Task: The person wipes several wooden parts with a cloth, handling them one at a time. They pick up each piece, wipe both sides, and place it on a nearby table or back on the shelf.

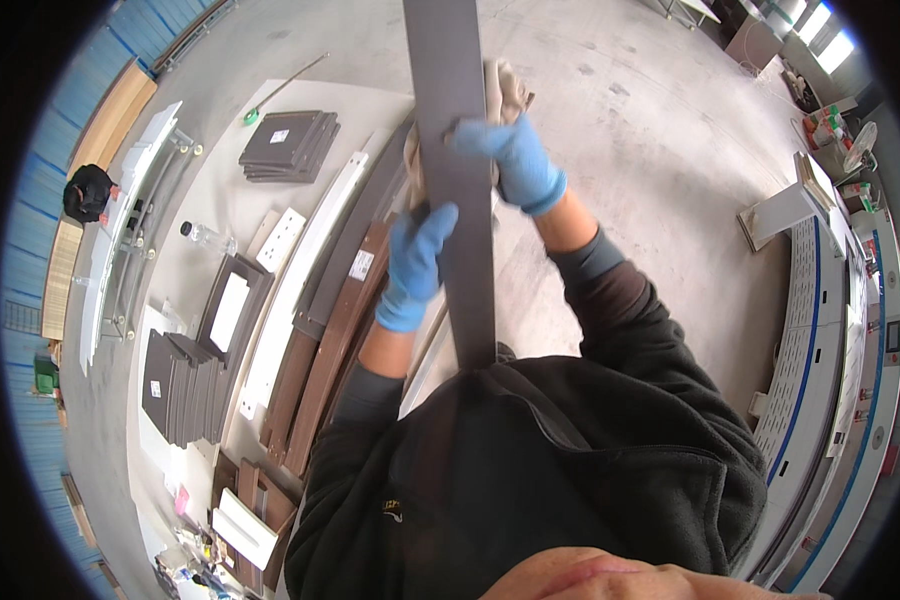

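A long dark grey board (457,190) stands on end in front of me, running from near my chest out past the top of the view. My left hand (413,262), in a blue glove, grips its left edge, with the fingers partly hidden. Higher up on the right edge, my right hand (525,165), also blue-gloved, is closed around the board with its fingertips on the face; it is slightly blurred. Beige cloth-like material (506,88) shows past both edges beyond my hands. I cannot tell whether it is a rag or a glove.
At left, a white table (370,105) carries brown and grey boards (342,345), stacked grey panels (185,390), another panel stack (292,145) and a plastic bottle (208,238). A long machine (805,330) lines the right side. Farther left, a person in black (88,193) is at a white table.
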